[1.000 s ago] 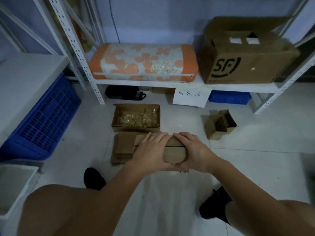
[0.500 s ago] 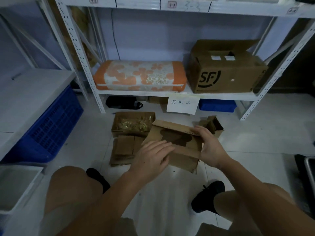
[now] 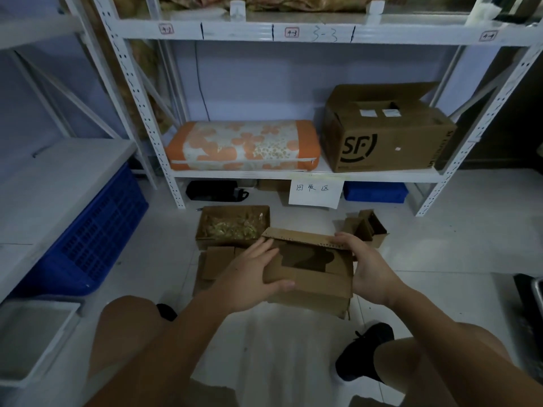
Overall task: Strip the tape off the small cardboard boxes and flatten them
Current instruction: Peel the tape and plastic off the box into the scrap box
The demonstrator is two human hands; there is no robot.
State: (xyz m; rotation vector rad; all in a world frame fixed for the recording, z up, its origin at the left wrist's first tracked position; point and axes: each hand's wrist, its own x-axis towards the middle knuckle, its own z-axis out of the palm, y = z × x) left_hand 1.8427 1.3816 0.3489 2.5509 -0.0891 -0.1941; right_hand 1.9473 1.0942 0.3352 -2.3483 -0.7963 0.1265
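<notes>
A small brown cardboard box [image 3: 311,277], opened out with its flaps spread, is held between my hands above the floor. My left hand [image 3: 249,271] grips its left edge, thumb under the near corner and fingers on the top face. My right hand [image 3: 367,268] holds the right side, fingers curled over the upper flap. Flattened cardboard pieces [image 3: 216,259] lie stacked on the floor behind my left hand. Another small open box [image 3: 365,227] sits on the floor to the right. An open box of peeled tape scraps [image 3: 233,226] stands behind the stack.
A white shelf rack [image 3: 293,173] carries an orange flowered cushion [image 3: 244,145] and a large SF carton [image 3: 388,133]. A paper sign [image 3: 314,192] hangs from the shelf edge. A blue crate [image 3: 97,236] stands at left, a white bin [image 3: 32,339] at lower left. My shoes [image 3: 364,351] rest on the floor.
The box, pressed low under both hands a second ago, has been lifted and opened out. My left hand moved from hovering in front of it to gripping its left edge. The camera tilted up.
</notes>
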